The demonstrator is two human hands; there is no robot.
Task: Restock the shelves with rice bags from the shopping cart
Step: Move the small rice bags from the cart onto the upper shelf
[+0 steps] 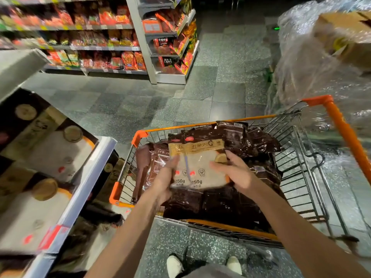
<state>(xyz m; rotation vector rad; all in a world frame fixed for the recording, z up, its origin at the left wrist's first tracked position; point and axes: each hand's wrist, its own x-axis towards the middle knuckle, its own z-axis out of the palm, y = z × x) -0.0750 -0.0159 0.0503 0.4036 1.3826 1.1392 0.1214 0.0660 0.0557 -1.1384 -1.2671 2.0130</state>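
Note:
A rice bag (197,161) with a tan band, brown top and clear window lies over the shopping cart (339,125), which has orange rails and a wire basket. My left hand (167,177) grips the bag's left edge and my right hand (232,171) holds its right side. Both hands are blurred by motion. Under the bag the cart holds several dark brown rice bags (220,201). On the left, the shelf (88,189) carries rows of the same kind of rice bags (50,153), lying flat.
Far shelves (138,47) of red and orange snack packs stand across the aisle. A pallet wrapped in clear film (321,63) with a cardboard box stands to the right of the cart. Grey tiled floor (130,101) lies between them. My white shoes (174,265) show below.

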